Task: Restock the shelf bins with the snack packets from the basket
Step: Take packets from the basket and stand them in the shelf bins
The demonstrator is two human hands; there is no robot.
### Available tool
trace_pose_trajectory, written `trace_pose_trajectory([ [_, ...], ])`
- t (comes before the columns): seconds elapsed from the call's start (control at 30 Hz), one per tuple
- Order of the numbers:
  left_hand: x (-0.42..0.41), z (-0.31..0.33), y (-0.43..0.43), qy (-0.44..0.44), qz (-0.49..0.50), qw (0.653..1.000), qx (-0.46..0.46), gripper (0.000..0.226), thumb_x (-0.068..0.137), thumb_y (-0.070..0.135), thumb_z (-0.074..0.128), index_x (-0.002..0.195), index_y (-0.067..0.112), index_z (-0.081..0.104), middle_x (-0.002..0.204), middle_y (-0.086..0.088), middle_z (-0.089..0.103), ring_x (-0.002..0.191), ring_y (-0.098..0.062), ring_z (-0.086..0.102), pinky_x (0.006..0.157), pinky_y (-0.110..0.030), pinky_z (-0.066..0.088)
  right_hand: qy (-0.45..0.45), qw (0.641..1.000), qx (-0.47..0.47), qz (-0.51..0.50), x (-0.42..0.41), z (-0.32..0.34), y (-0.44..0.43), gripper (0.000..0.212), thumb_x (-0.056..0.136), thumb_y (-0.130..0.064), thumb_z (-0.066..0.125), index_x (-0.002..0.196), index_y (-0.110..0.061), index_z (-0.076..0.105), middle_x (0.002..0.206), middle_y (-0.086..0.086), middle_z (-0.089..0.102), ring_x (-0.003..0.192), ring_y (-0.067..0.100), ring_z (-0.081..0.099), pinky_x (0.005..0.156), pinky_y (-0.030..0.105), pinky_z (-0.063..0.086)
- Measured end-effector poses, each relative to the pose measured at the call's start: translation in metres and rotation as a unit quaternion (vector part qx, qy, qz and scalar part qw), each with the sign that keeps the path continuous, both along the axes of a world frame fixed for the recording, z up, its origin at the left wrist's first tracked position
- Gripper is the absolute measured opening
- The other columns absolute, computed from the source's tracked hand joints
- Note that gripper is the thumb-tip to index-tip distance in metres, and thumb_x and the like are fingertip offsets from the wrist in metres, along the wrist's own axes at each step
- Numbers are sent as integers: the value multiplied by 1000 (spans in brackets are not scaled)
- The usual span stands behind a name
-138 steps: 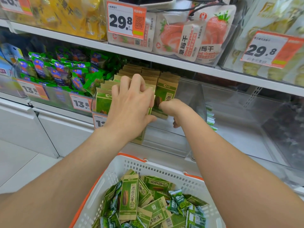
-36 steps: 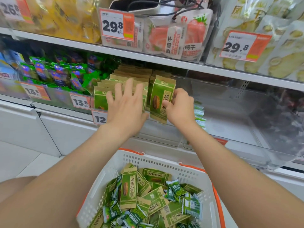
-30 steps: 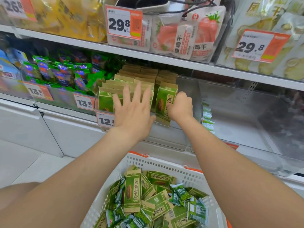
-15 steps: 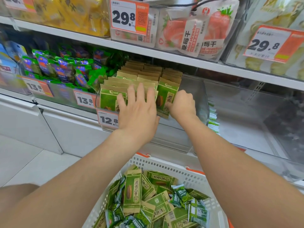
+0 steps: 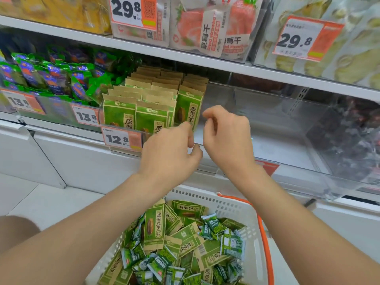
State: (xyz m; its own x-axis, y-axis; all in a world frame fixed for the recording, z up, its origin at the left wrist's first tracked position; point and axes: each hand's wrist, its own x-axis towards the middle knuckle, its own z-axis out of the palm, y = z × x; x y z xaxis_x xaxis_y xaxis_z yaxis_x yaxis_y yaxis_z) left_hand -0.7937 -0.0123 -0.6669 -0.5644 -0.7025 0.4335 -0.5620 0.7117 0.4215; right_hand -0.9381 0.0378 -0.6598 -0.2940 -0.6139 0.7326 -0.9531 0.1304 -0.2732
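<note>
Kraft-and-green snack packets [image 5: 120,118] stood upright in rows inside a clear bin [image 5: 221,99] on the shelf [image 5: 205,63], packed toward the bin's left wall and reaching its front lip. A 12.8 price tag [image 5: 121,138] hung on that lip at the left corner. The front packet of the right-hand row [image 5: 188,110] stood just behind both hands.

The left grip [image 5: 170,155] hovered in front of the bin's front lip with its fingers loosely curled downward and nothing in them. The right grip [image 5: 226,138] hung just beside it, over the same lip. Its fingers were also loosely curled and it held nothing. Both were near the front packet, but I could not tell whether either touched it.

Below the shelf's front edge sat a white basket [image 5: 207,197] with an orange handle [image 5: 264,233]. More of the same packets [image 5: 153,225] lay jumbled in it, mixed with small dark-green sachets [image 5: 213,225].

To the left along the shelf, a neighbouring bin [image 5: 61,114] held green-and-blue bags [image 5: 51,79]. Dried strawberry bags [image 5: 207,27] sat on the shelf above.
</note>
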Motion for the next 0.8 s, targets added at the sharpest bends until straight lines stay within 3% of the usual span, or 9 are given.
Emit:
trace_pose_trajectory([
  [0.07,-7,-16,12,2,-30,988,149,17,81,43,64,76,28,60,74,7,66,74,-21,65,66,-36,56,23,998,-37,42,2,-12,34,16,90,-9,60,100,-14,71,75,-2,70,67,21,66,60,38,52],
  [0.13,-16,-35,24,-99,-108,974,175,19,78,46,59,77,27,63,75,5,69,74,-21,67,69,-38,58,29,998,-14,52,-3,-30,61,15,85,-15,59,94,-17,71,69,-6,67,63,22,66,55,38,52],
  [0.23,-25,-65,48,-317,-244,902,161,22,85,42,59,93,24,70,91,2,72,89,-23,68,80,-37,58,-16,980,193,50,-25,-66,93,20,82,-24,55,94,-25,70,69,-4,68,69,26,67,59,40,55],
  [0.37,-29,-104,85,-472,-378,789,106,25,97,39,57,110,20,68,98,0,70,93,-26,66,82,-41,57,-48,814,576,63,-48,-131,138,31,88,-14,57,115,-24,69,107,3,71,104,27,65,79,33,51],
  [0.47,-30,-121,106,-516,-411,749,65,26,101,35,54,117,17,65,103,-5,68,92,-29,66,76,-41,56,3,710,702,60,-39,-179,171,38,91,-21,69,128,-19,63,120,8,64,105,29,65,82,39,57],
  [0.6,-30,-132,115,-536,-416,734,31,25,101,28,51,115,13,67,104,-10,70,86,-31,69,65,-40,53,43,598,793,107,-19,-219,193,64,84,-29,84,140,-18,57,130,7,59,110,29,62,78,36,49],
  [0.7,-33,-133,112,-542,-413,731,21,22,102,28,51,111,14,66,100,-8,68,87,-30,69,69,-42,57,57,590,794,136,-9,-234,201,45,88,-20,80,129,-12,62,116,8,63,103,30,64,82,40,55],
  [0.77,-35,-132,110,-540,-413,733,17,22,102,29,51,110,15,65,99,-7,67,87,-29,68,71,-44,59,58,609,778,140,-8,-238,201,12,91,-11,73,101,-8,66,89,6,59,87,30,63,75,41,57],
  [0.8,-37,-131,109,-537,-413,735,17,23,102,29,50,111,15,66,100,-7,68,87,-29,68,73,-45,60,56,623,767,141,-8,-236,200,8,93,-7,67,87,-8,62,79,4,54,79,30,60,73,41,57],
])
